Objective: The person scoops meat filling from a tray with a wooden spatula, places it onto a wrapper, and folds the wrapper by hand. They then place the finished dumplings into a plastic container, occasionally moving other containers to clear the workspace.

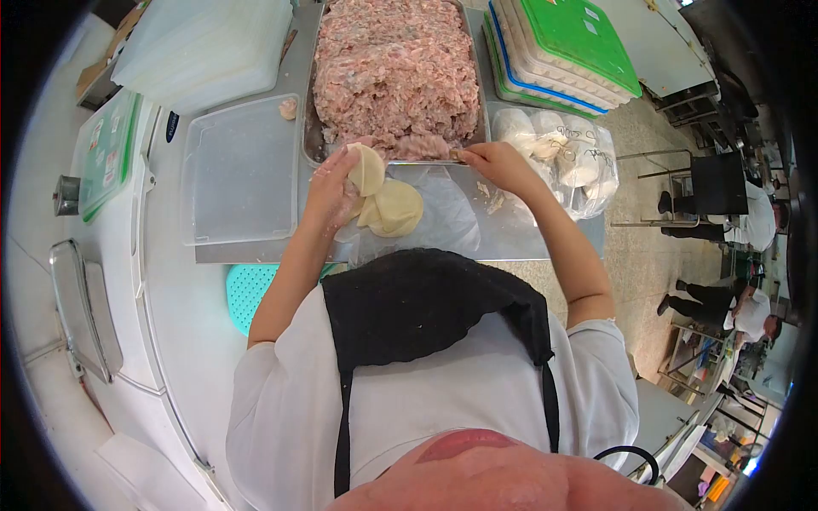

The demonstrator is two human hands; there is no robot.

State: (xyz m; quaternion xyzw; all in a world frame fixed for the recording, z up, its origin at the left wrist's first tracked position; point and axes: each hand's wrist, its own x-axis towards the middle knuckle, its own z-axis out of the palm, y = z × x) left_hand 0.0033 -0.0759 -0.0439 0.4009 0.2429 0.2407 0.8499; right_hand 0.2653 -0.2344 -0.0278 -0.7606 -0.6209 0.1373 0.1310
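Note:
My left hand (331, 183) is closed on a round, pale yellow dough wrapper (368, 171), held by its edge at the front of a metal tray. Ground meat (396, 72) fills that tray (312, 140) in a high mound. My right hand (501, 168) is closed at the tray's front right rim. Its fingers pinch what may be a thin handle reaching into the meat, but I cannot make it out. Below my left hand, more dough wrappers (397, 209) lie in an overlapping pile on a clear plastic sheet (443, 204).
An empty clear plastic tray (241, 170) sits on the left, below stacked translucent containers (204, 51). On the right are a bag of white dough balls (579, 162) and stacked boxes with a green lid (584, 43). Two people (750, 213) stand farther off at right.

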